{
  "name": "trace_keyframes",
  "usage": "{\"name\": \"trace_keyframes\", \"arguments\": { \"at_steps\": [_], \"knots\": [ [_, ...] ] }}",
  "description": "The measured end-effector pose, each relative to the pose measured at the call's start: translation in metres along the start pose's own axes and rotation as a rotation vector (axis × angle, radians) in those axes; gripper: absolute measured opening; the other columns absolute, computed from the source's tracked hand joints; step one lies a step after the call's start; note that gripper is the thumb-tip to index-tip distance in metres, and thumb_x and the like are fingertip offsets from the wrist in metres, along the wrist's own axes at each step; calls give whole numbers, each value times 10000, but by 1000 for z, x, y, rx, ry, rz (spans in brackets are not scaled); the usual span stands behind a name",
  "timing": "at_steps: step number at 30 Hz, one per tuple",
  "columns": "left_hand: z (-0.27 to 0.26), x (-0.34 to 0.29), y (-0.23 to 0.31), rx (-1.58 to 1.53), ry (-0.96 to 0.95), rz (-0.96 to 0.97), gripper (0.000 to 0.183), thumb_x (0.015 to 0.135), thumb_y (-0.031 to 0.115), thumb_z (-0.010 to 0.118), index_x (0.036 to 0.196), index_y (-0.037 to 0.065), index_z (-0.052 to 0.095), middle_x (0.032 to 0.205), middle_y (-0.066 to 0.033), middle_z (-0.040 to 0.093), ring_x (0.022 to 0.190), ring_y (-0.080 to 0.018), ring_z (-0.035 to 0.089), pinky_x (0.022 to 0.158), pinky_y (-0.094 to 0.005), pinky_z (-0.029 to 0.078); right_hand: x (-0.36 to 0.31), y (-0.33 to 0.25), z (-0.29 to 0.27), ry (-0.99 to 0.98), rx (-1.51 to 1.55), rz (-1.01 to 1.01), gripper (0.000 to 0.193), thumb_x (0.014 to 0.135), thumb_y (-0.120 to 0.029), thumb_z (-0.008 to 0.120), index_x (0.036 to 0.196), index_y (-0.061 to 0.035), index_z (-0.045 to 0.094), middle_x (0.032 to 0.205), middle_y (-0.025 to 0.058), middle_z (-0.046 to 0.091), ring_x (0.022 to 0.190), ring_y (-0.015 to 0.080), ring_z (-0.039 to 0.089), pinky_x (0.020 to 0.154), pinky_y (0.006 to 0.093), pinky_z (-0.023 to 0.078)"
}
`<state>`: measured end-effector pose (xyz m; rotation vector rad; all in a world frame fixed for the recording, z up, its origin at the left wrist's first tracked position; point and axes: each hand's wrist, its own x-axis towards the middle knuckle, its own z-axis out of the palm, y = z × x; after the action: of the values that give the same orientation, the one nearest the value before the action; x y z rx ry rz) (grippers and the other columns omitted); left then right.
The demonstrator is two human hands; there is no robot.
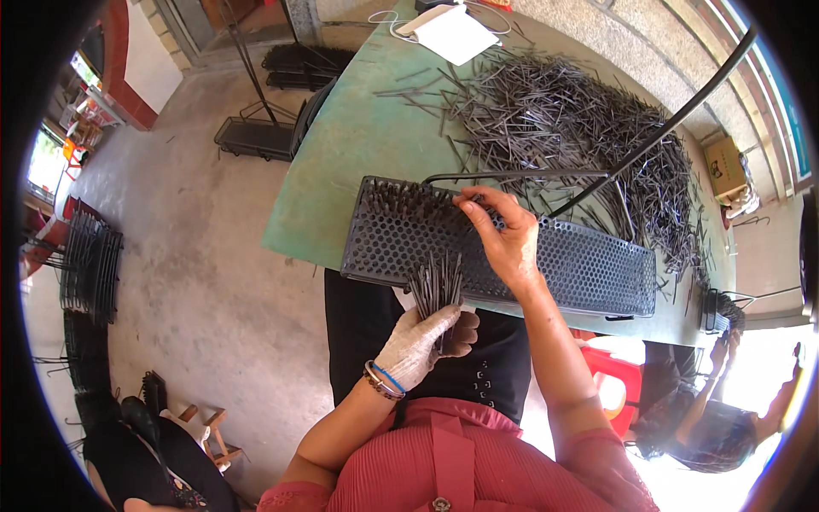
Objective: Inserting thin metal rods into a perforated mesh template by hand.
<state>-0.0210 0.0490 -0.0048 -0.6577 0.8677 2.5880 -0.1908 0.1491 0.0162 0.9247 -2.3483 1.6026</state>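
Observation:
My left hand (418, 346), in a pale work glove, is closed round a bundle of thin dark sticks (437, 275) whose tips point away from me. It is just in front of a long black tray (478, 256) pierced with rows of round holes. Similar short sticks stand upright (405, 198) in the holes at the tray's far left. Bare, my right hand (510, 243) reaches over the tray, thumb and forefinger pinched beside those upright sticks. What sits between its fingertips is too small to make out.
The tray lies on a green table (337, 171), with a heap of loose dark sticks (563, 128) behind it. A long bent black rod (674, 124) slants over the heap. Another person (699, 418) is at the right, one more (153, 461) at the lower left. Stacked black racks (90, 264) line the left.

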Motion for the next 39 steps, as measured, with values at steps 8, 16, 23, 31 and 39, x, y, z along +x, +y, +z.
{"name": "trace_keyframes", "arguments": {
  "at_steps": [8,16,23,31,39],
  "knots": [
    [-1,2,3,23,-27,7,274,964,237,598,1150,37,581,993,-103,687,820,-183,686,689,-296,569,0,10,-4,-75,-33,-53,193,892,-70,679,1075,-8,666,973,86,734,909,153,662,856,284,488],
    [0,2,3,11,16,27,251,956,238,613,1111,42,601,971,-101,689,796,-182,686,670,-291,568,-4,10,-3,-71,-29,-38,208,873,-57,691,1076,-13,678,967,57,736,896,156,626,859,286,471],
    [2,2,4,12,19,20,248,961,242,608,1100,37,601,950,-100,694,775,-186,689,656,-289,566,-7,3,5,-43,-155,-183,284,816,-22,718,1098,-41,688,964,56,726,900,209,631,856,322,454],
    [-5,4,0,30,6,28,262,978,255,581,1127,40,580,954,-100,691,789,-182,690,665,-290,572,-11,4,7,14,-346,-368,260,809,-47,714,1068,-47,696,1018,80,683,915,250,614,833,351,440],
    [0,0,6,65,45,10,258,976,209,581,1160,28,583,973,-112,692,788,-175,686,670,-290,571,-7,-4,9,-40,-338,-381,245,822,-32,680,1067,-42,683,1042,79,650,940,256,586,854,378,417]
  ]
}}
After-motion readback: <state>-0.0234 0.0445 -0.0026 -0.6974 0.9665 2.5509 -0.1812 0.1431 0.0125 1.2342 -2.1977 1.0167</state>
